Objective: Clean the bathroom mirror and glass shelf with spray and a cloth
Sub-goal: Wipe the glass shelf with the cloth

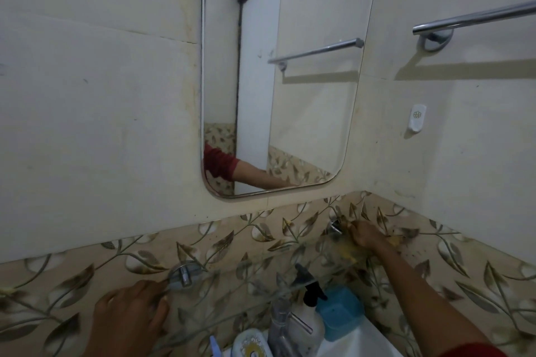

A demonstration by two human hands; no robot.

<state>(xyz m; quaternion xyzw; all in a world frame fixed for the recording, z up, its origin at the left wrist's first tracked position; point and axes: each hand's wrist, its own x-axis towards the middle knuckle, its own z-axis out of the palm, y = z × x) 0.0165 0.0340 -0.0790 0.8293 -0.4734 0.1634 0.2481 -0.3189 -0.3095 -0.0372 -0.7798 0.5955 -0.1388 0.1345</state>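
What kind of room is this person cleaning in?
Most likely a home bathroom: a mirror hangs on the tiled wall, a chrome towel bar is fixed beside it, and a sink with a tap and a pump bottle sits below.

Head camera, close, facing the mirror (285, 75) wall

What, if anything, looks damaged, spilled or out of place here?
Nothing looks spilled or askew. Only brownish staining runs down the beige wall tile along the left edge of the rounded rectangular mirror.
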